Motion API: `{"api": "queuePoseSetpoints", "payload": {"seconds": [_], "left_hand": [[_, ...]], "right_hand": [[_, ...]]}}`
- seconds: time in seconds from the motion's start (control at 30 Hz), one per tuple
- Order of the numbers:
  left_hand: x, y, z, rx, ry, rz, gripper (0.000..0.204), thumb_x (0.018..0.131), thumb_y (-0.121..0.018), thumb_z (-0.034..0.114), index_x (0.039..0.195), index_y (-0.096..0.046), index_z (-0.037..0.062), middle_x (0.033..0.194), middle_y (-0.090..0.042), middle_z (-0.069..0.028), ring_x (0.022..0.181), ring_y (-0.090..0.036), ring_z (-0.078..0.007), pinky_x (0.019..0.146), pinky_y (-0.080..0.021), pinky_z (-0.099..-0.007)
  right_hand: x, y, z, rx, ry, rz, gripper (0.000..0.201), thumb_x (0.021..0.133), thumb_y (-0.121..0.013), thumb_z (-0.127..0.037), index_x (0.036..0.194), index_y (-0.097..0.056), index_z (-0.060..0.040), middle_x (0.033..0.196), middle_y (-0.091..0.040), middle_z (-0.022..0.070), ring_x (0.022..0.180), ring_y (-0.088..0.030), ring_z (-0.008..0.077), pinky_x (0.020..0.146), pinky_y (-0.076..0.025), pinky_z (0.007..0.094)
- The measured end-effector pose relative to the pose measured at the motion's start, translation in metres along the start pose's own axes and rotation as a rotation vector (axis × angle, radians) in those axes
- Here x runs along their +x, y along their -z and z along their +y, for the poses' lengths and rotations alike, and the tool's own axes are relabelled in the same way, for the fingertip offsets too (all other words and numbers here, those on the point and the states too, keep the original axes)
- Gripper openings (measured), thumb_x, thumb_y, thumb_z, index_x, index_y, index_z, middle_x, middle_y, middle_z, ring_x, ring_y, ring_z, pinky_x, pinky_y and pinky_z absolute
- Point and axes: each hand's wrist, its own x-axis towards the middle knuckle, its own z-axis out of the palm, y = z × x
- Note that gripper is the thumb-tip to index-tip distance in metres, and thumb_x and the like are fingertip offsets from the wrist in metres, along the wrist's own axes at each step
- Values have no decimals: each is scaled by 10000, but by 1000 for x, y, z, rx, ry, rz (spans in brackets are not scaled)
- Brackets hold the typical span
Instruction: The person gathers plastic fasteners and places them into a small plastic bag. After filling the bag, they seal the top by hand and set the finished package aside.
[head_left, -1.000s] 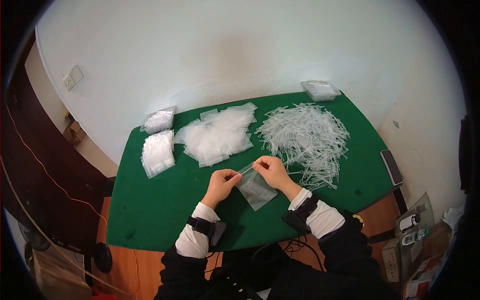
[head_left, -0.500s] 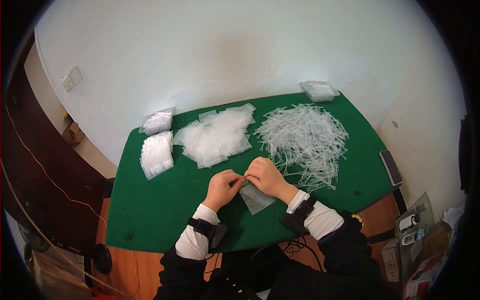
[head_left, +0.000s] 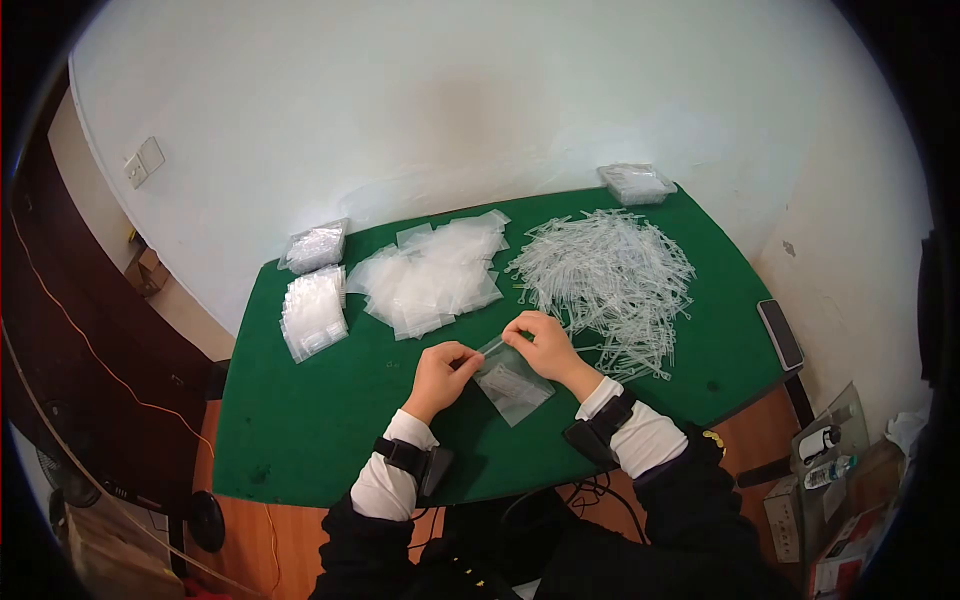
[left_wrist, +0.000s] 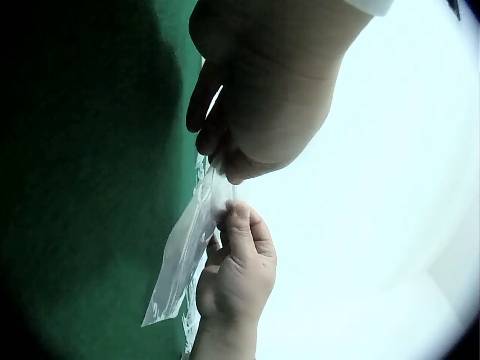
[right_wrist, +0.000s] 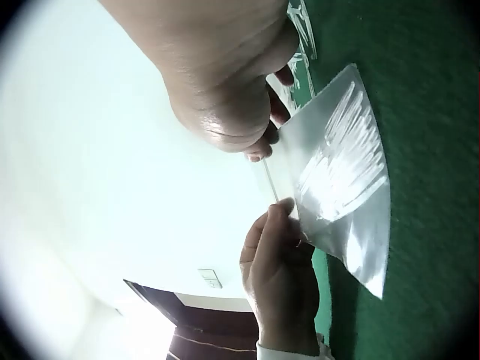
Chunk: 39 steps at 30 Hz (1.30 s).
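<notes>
A clear zip bag (head_left: 513,390) with thin clear plastic pieces inside hangs by its top edge between both hands, above the green cloth. The left hand (head_left: 441,377) pinches one top corner between thumb and fingers; the right hand (head_left: 545,345) pinches the top edge farther right. In the right wrist view the bag (right_wrist: 345,161) shows the pieces lying slantwise in it, with the left hand (right_wrist: 283,285) at its lower corner. The left wrist view shows the bag (left_wrist: 180,251) nearly edge-on, held by the right hand (left_wrist: 238,281) below.
Beyond the hands lie a spread of empty bags (head_left: 430,280) and a heap of clear plastic pieces (head_left: 605,280). Overlapping filled bags (head_left: 313,315) and a clear box (head_left: 316,246) are at left, another box (head_left: 637,184) at back right, and a phone (head_left: 780,335) at the right edge.
The hands came together along the bag's top edge, then moved apart again, the right hand sliding back to the right. Both still pinch the bag.
</notes>
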Motion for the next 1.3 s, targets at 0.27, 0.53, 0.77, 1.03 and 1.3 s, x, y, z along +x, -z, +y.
{"api": "queuePoseSetpoints", "payload": {"seconds": [0.27,0.53,0.77,1.03,1.3], "left_hand": [[-2,-3,2,-63,112,-75,171,768,-655,137,754,-625,-31,637,-575,-73,546,-515,-130,506,-404,-264],[-2,-11,7,-15,-21,-12,169,771,-659,133,771,-628,-33,632,-576,-72,547,-516,-122,507,-402,-263],[-3,-10,5,-70,41,-45,171,784,-656,139,798,-636,-31,629,-582,-60,546,-516,-104,505,-403,-251],[-3,-11,-1,-227,190,-71,196,815,-632,158,798,-643,-37,637,-602,-20,559,-522,-63,514,-416,-216],[-2,-8,2,-244,215,-89,193,815,-623,154,804,-648,-37,637,-604,-18,557,-535,-66,513,-424,-216]], "right_hand": [[-2,-7,-3,170,-80,-17,147,794,-592,-139,764,-599,5,702,-566,81,620,-534,180,534,-401,284],[-7,-14,-15,227,-95,-87,118,786,-584,-99,753,-599,14,696,-568,82,579,-523,149,527,-404,269],[-7,-14,-13,238,-110,-72,119,786,-589,-99,754,-599,15,683,-564,77,574,-515,137,522,-400,265],[-2,-6,-3,242,-180,-24,129,793,-591,-104,749,-591,17,657,-554,62,567,-490,111,520,-390,255],[-1,-3,4,246,-238,4,131,799,-589,-113,766,-587,14,643,-545,45,563,-472,89,528,-388,241]]}}
